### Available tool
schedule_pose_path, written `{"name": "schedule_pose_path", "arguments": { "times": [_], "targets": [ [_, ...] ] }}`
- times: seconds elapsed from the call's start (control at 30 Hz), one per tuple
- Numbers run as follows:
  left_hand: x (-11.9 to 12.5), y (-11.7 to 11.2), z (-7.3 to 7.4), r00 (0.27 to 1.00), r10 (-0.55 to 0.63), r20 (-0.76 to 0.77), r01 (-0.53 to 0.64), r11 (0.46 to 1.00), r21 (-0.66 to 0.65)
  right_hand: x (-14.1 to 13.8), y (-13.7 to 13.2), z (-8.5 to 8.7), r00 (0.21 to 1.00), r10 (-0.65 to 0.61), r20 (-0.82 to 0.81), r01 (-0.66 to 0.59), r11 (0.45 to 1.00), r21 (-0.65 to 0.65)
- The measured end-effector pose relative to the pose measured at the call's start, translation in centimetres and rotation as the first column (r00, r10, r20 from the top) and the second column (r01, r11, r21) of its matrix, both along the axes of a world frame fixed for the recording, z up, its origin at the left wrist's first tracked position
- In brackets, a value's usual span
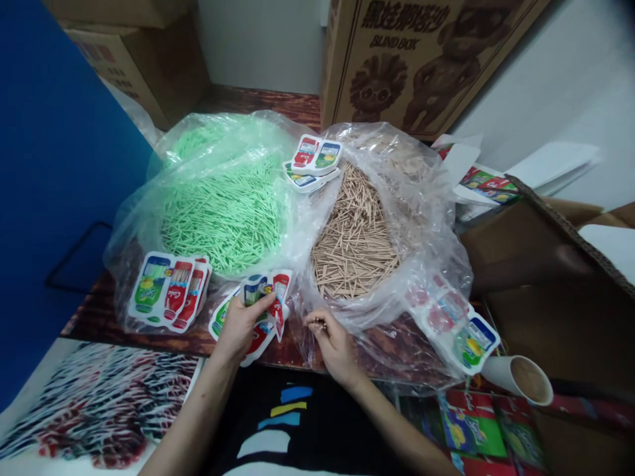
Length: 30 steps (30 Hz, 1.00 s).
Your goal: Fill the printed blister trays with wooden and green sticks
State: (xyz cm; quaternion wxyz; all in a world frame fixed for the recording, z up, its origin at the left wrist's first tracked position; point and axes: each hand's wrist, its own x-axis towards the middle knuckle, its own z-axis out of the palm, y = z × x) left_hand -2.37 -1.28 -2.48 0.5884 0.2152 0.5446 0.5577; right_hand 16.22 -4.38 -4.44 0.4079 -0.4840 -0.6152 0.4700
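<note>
My left hand (240, 324) is closed round a small printed plastic pack (266, 289) with bottle-shaped pictures, held upright over a few more such packs (224, 316). My right hand (331, 338) pinches a few tan wooden sticks (319, 323) at the near edge of a clear bag of tan sticks (355, 239). To the left lies a clear bag of green sticks (225, 210).
Stacks of printed packs lie at the left (169, 291), between the bags at the back (313, 161) and under plastic at the right (459, 327). A paper cup (520, 378) lies on its side. Cardboard boxes (426, 53) stand behind; an open brown box (550, 291) is at the right.
</note>
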Motion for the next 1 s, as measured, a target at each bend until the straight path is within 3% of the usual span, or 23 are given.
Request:
{"name": "schedule_pose_path", "arguments": {
  "times": [0.13, 0.47, 0.67, 0.87, 1.0],
  "targets": [
    [-0.1, -0.4, -0.3, 1.000, 0.019, -0.002, -0.019, 1.000, -0.018, -0.2, -0.6, -1.0, 0.998, 0.017, 0.055, -0.019, 0.999, 0.038],
    [-0.2, -0.4, -1.0, 1.000, 0.010, -0.011, -0.011, 1.000, -0.025, 0.0, -1.0, -1.3, 0.999, 0.009, 0.051, -0.011, 0.999, 0.030],
    [0.0, 0.0, -0.5, 1.000, 0.008, -0.028, -0.009, 1.000, -0.007, 0.2, -0.7, -1.2, 0.998, 0.042, 0.041, -0.042, 0.999, 0.006],
    [-0.2, 0.1, 0.3, 1.000, 0.017, 0.006, -0.017, 1.000, -0.001, 0.3, 0.4, 0.7, 0.997, 0.073, 0.010, -0.073, 0.997, -0.027],
    [-0.4, 0.2, 0.5, 0.999, 0.034, -0.001, -0.034, 0.999, -0.014, 0.5, 2.1, 2.2, 0.996, 0.089, -0.003, -0.089, 0.996, 0.027]
  ]
}}
